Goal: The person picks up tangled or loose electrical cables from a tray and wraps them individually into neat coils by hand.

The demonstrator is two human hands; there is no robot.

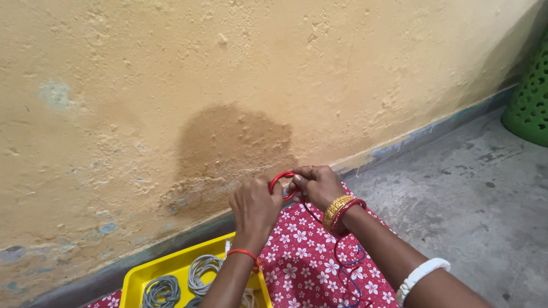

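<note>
left hand [255, 206] | raised, grip pinching red ring [283, 183]; right hand [318, 187] | curled, grip holding same ring

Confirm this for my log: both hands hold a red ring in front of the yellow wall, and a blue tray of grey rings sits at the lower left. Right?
Not quite. The head view shows the tray is yellow, not blue. The rest holds: the left hand and right hand hold the red ring before the yellow wall.

red ring [281, 181] partly hidden by fingers, yellow tray [171, 268] and green basket [528, 105] cut off by edges
</note>
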